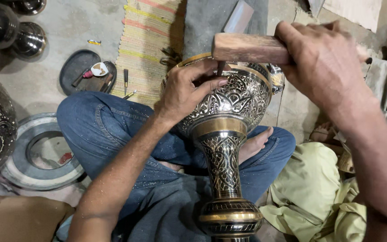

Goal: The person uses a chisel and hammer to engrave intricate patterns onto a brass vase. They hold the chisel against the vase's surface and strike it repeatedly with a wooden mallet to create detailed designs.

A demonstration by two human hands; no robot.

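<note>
I judge the vase (pixel 229 134) heavy, stiff; left hand (pixel 187 89) pinches chisel (pixel 220 68) at twelve o'clock, right hand (pixel 323 62) fist-grips mallet (pixel 247 48).

packages: none in view | labels: none | signs: none | screens: none

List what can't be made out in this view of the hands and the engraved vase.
- Chisel tip: head view, hidden behind the left hand.
- Wooden mallet handle: covered by the right hand.
- Vase base: cut off by the bottom edge.
- Small tools on the dark tray: too small to identify.
</note>
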